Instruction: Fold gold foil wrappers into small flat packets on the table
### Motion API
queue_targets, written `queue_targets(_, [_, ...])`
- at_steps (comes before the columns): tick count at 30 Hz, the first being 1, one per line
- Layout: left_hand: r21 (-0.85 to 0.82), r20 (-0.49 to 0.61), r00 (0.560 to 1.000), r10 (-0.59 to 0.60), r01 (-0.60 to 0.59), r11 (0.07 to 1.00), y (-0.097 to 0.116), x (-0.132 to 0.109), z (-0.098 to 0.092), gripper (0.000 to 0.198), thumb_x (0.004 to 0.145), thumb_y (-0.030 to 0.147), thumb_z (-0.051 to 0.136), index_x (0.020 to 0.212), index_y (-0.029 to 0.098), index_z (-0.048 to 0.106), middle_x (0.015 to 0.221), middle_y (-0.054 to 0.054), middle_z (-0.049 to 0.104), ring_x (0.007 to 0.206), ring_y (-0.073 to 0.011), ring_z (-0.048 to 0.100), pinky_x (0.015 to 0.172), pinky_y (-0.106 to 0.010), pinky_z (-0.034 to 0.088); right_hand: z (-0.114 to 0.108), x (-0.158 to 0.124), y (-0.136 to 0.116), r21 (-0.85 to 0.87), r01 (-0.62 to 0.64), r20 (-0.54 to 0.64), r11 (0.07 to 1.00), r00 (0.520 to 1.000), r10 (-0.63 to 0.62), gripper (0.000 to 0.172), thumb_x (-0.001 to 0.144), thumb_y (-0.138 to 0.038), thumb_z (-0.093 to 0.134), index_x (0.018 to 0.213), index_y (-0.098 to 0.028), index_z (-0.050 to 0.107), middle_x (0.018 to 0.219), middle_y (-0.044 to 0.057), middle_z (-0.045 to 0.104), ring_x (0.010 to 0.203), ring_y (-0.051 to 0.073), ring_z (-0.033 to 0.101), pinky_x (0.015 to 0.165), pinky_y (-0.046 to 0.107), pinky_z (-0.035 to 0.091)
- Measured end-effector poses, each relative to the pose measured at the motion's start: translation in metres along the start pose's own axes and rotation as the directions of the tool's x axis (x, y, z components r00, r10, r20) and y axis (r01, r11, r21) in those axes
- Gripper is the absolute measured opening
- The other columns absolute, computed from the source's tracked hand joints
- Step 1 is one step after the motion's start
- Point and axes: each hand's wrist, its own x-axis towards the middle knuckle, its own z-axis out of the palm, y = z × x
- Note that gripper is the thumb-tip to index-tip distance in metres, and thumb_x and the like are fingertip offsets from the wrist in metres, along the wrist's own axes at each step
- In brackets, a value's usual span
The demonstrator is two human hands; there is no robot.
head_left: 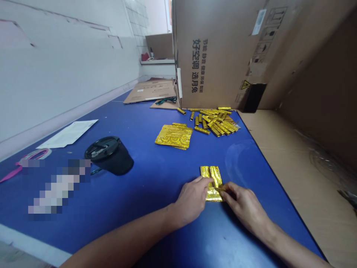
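Note:
A sheet of gold foil paper (214, 195) lies on the blue tabletop before me, its far part folded into two flaps that meet along a middle seam. At its left edge, my left hand (193, 197) holds the sheet down, its index finger reaching across the fold. My right hand (244, 203) pinches a raised bit of the foil between thumb and fingertips at the right edge. Farther off sits a stack of flat gold foil sheets (174, 137). Beyond it to the right is a heap of folded gold foil pieces (220, 123).
A black lidded mug (111, 154) stands on the left of the blue table (156, 175). White paper (69, 133) and a pink-edged tape roll (36, 155) lie near the wall. A large cardboard box (217, 56) rises behind the heap. Flattened cardboard (153, 90) rests at the back.

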Motion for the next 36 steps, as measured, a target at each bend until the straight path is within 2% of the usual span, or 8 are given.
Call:
queue_targets(6, [0.072,0.019,0.999,-0.041,0.04,0.997,0.0046,-0.0007,-0.0029,0.033,0.083,0.018,0.039,0.115,0.02,0.044,0.1,-0.004,0.052,0.086,-0.0165,0.053,0.078,-0.029,0.042,-0.0003,0.0016,-0.0004,-0.059,0.001,0.009,0.998,1.0,-0.001,0.017,0.079,-0.026,0.037,0.077,-0.022,0.053,0.065,0.002,0.063,0.058,0.018,0.058,0.054,0.027,0.039])
queue_targets(8, [0.088,0.043,0.999,-0.026,0.022,0.996,0.0057,-0.0016,-0.0039,0.036,0.082,0.019,0.041,0.117,0.021,0.041,0.102,-0.004,0.05,0.089,-0.0176,0.052,0.079,-0.03,0.042,-0.0004,0.0031,-0.0005,-0.067,-0.004,0.017,0.998,1.0,0.006,0.017,0.079,-0.025,0.037,0.077,-0.021,0.053,0.066,0.002,0.064,0.058,0.018,0.059,0.054,0.027,0.038])
queue_targets(11, [0.16,0.118,0.993,0.023,-0.042,0.986,0.0059,-0.0024,-0.0045,0.042,0.081,0.017,0.038,0.122,0.026,0.036,0.106,-0.005,0.045,0.084,-0.0167,0.054,0.076,-0.03,0.044,-0.0007,0.005,-0.0013,-0.068,-0.012,0.023,0.998,1.0,0.013,0.016,0.078,-0.023,0.037,0.077,-0.021,0.053,0.066,0.002,0.064,0.058,0.017,0.058,0.053,0.026,0.038])
queue_targets(14, [0.26,0.202,0.979,0.041,-0.094,0.961,0.0051,-0.0015,-0.0043,0.041,0.079,0.015,0.038,0.118,0.026,0.041,0.102,-0.005,0.043,0.073,-0.0148,0.055,0.069,-0.028,0.046,-0.0007,0.0058,-0.0017,-0.074,-0.018,0.022,0.997,1.0,0.02,0.017,0.077,-0.022,0.037,0.075,-0.021,0.053,0.063,0.002,0.063,0.056,0.017,0.058,0.052,0.025,0.037])
queue_targets(17, [0.336,0.24,0.97,0.037,-0.119,0.934,0.0041,0.0002,-0.0038,0.033,0.078,0.014,0.038,0.109,0.023,0.047,0.098,-0.005,0.044,0.067,-0.0138,0.054,0.065,-0.028,0.046,-0.0004,0.0062,-0.0013,-0.079,-0.026,0.031,0.996,0.999,0.029,0.017,0.076,-0.021,0.037,0.075,-0.021,0.054,0.064,0.002,0.063,0.057,0.017,0.058,0.053,0.025,0.037])
queue_targets(23, [0.393,0.238,0.971,0.029,-0.123,0.911,0.004,0.0013,-0.0018,0.035,0.078,0.014,0.039,0.112,0.022,0.044,0.099,-0.005,0.044,0.067,-0.0134,0.054,0.065,-0.028,0.046,-0.0007,0.0072,-0.0037,-0.091,-0.036,0.032,0.995,0.999,0.039,0.016,0.076,-0.02,0.038,0.075,-0.02,0.054,0.063,0.002,0.063,0.056,0.016,0.057,0.052,0.024,0.037])
queue_targets(32, [0.467,0.222,0.974,0.052,-0.153,0.871,0.0087,-0.0002,0.001,0.038,0.074,0.007,0.039,0.109,0.019,0.046,0.098,-0.006,0.045,0.077,-0.0175,0.053,0.069,-0.031,0.046,0.0006,0.0093,-0.0036,-0.105,-0.043,0.028,0.994,0.999,0.046,0.017,0.074,-0.017,0.038,0.075,-0.02,0.055,0.064,0.002,0.063,0.057,0.016,0.058,0.053,0.024,0.036])
queue_targets(36, [0.502,0.2,0.978,0.062,-0.157,0.851,0.0076,-0.0012,0.003,0.047,0.076,0.008,0.04,0.122,0.019,0.035,0.098,-0.007,0.046,0.079,-0.0185,0.052,0.069,-0.032,0.045,0.0007,0.0098,-0.0037,-0.107,-0.048,0.024,0.993,0.998,0.051,0.015,0.075,-0.018,0.038,0.074,-0.02,0.053,0.063,0.002,0.063,0.056,0.016,0.058,0.053,0.024,0.036])
